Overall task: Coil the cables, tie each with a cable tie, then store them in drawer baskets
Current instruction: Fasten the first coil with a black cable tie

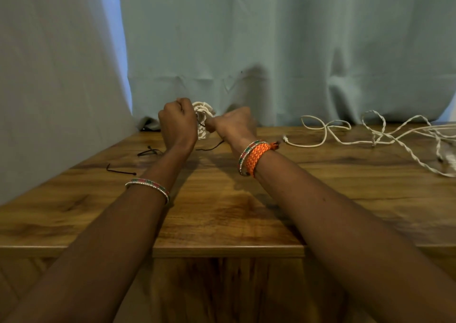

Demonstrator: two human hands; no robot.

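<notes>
1. Both hands are up above the table (222,214), close together, working on a white coil (202,119) held between them.
2. Left hand (178,122) is curled into a fist round the coil's left side, so it's gripping the bundle. The coil pokes out to the right of the knuckles.
3. Right hand (233,124) is just right of the coil, fingers pinched on a thin dark tie (202,125) that crosses the coil. Can't really see how far the tie goes round, it's tiny and partly hidden.
4. A dark strand (211,147) trails down under the right hand onto the table. Whether it's the tail of the same tie, I can't tell.
5. Two more dark ties lie on the table left of the left forearm: one (148,151) near the wrist, another (120,171) closer to the near edge.
6. Off to the right of the right hand, well apart from it, loose white cables (382,135) sprawl across the table, some twisted together.
7. Bangle (148,187) on the left forearm, bangles plus an orange braided band (256,157) on the right wrist.
8. A pale blue curtain (271,39) hangs right behind the hands.
</notes>
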